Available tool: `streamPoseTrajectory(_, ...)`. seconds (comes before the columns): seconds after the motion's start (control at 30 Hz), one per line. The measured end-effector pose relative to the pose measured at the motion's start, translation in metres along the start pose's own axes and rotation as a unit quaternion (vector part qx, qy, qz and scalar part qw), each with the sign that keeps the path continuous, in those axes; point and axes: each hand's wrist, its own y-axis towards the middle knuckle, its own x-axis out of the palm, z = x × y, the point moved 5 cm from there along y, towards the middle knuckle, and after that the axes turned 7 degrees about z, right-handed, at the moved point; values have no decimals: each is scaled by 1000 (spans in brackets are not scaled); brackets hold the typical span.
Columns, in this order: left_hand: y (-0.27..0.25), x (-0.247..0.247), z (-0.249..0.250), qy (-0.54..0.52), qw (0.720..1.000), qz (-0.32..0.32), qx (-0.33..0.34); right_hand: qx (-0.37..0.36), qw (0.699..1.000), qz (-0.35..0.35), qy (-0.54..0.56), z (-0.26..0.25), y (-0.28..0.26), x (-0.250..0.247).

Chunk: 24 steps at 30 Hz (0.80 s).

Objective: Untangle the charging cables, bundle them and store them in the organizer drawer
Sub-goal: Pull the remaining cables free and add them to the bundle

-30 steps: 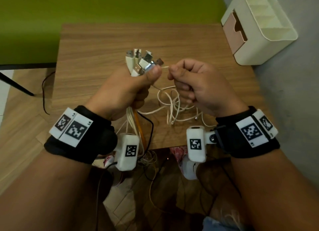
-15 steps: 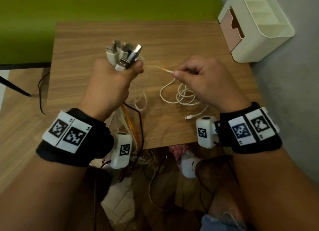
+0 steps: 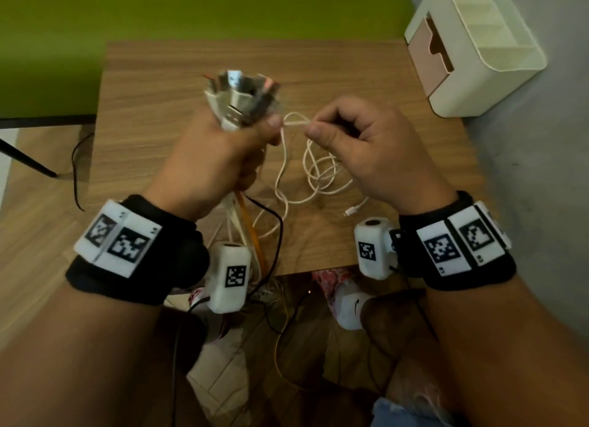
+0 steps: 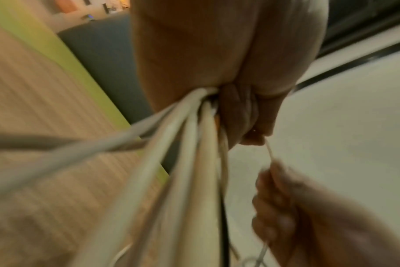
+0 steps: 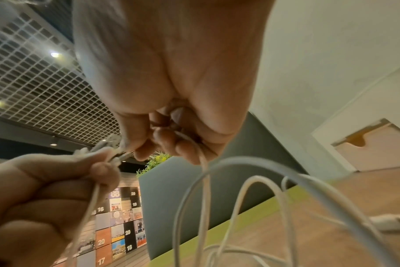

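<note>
Item: charging cables, part-sorted. Left hand (image 3: 216,158) clenches the bundle (image 3: 245,225) just below its fanned plugs (image 3: 240,91), raised over the tabletop (image 3: 153,107) centre. Right hand (image 3: 366,149) pinches one white cable (image 3: 294,120), now drawn back close beside the left thumb after a short outward pull; its slack lies looped near the tabletop's near edge. Judged: re-gripping, cable not yet gathered in. Organizer drawer (image 3: 430,55), far right corner, unused.

We count two hands (image 3: 210,168), one worktop (image 3: 165,85), one organizer (image 3: 478,47) with one pink drawer (image 3: 427,56), and one fistful of cables (image 3: 242,222): several white, one orange, one black; plugs too blurred to count
</note>
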Motion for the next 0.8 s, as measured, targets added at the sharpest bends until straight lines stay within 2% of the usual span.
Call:
streamPoseTrajectory(0.13,3,-27,0,-122,992,15,-36,118,992,17,-49,26,0,-18)
streamPoseTrajectory(0.23,6,-33,-10,-83,992,22,-96,169,984,55,-20,37,0,-33)
streamPoseTrajectory(0.37,4,-21,-20,127,987,50,-86,147,987,57,5,34,2,-27)
streamPoseTrajectory(0.47,5,-22,-16,95,987,127,-40,99,993,17,-61,35,2,-17)
streamPoseTrajectory(0.53,4,-30,-2,66,977,204,21,52,990,-18,-133,35,3,-10)
streamPoseTrajectory(0.57,4,-32,4,66,972,219,48,37,987,-29,-151,34,2,-6)
streamPoseTrajectory(0.63,3,-27,9,87,975,191,75,-2,988,-31,-152,29,2,3)
streamPoseTrajectory(0.7,2,-9,6,129,983,116,65,-41,991,-20,-123,21,2,11)
streamPoseTrajectory(0.8,2,12,-1,216,973,44,73,-74,993,-2,-88,7,4,15)
